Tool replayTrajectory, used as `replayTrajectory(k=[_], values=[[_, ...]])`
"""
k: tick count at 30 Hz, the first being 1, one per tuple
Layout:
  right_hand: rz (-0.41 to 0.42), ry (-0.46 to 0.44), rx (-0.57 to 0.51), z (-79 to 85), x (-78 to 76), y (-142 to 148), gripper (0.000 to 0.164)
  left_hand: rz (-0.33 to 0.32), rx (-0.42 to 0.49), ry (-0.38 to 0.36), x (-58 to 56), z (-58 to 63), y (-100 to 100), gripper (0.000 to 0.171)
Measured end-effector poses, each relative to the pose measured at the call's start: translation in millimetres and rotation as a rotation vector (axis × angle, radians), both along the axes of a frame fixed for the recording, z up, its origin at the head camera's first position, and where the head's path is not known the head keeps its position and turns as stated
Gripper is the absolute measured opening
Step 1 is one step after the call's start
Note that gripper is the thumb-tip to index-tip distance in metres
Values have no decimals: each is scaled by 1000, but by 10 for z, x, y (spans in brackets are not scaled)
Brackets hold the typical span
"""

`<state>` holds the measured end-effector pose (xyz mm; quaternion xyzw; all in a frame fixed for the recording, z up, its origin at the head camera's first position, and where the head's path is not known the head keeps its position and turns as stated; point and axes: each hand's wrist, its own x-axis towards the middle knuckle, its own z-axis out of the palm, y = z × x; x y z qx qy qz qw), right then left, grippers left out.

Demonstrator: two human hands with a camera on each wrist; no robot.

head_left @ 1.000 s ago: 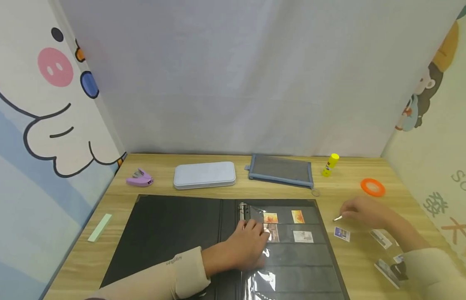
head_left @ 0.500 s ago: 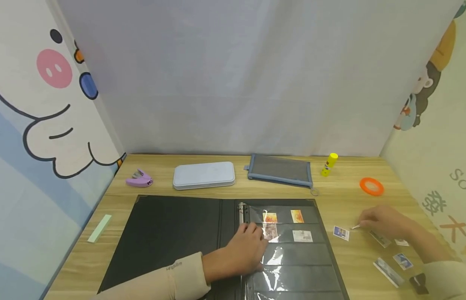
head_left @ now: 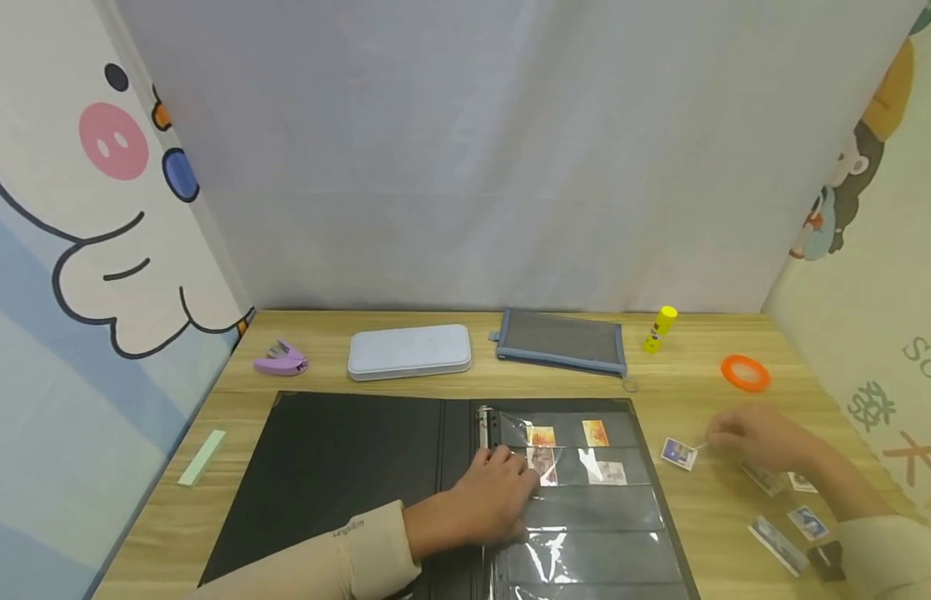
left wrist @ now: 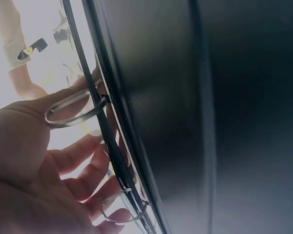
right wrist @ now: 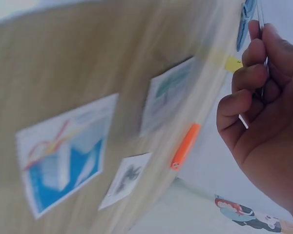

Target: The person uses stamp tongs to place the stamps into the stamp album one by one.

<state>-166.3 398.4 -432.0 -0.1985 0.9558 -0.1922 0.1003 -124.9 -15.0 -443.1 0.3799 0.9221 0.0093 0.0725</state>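
Note:
My right hand pinches slim metal tweezers between thumb and fingers. Their tips meet the right edge of a small blue-and-purple stamp, beside the album; whether they grip it is too blurred to tell. My left hand rests by the ring spine on the clear-pocketed page of an open black album. In the left wrist view its loosely bent fingers lie next to the metal rings. Orange stamps and paler ones sit in the upper pockets.
More stamps and a clear-and-grey strip lie under the right forearm. Behind the album are a purple stapler, pale case, mesh pouch and glue stick. An orange ring lies right, a green strip left.
My right hand moved right and back toward me with the tweezers, then slightly left to the stamp. That stamp has turned and shifted a little away from me. My left hand stayed in place.

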Motion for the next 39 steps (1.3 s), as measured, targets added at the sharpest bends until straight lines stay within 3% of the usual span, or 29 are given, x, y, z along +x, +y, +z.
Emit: replayTrajectory(k=[5,9,15,25,32,39], values=[[96,129,-14,116,-45,-188,10,34,28,-62,-49,-22,4,56],[140,149,-43,180,-96,-428,11,46,17,-75,-71,-10,5,59],[112,85,-62,162,-154,-815,10,29,16,-61,-77,5,-7,56],[287,29,-54,19,-231,-1405,11,20,14,-59,-99,1,4,59],[345,-56,-50,-68,-188,-1676,14,33,24,-93,-93,6,27,59],[475,-37,-50,-67,-129,-1873,14,12,16,-79,-88,8,9,58]])
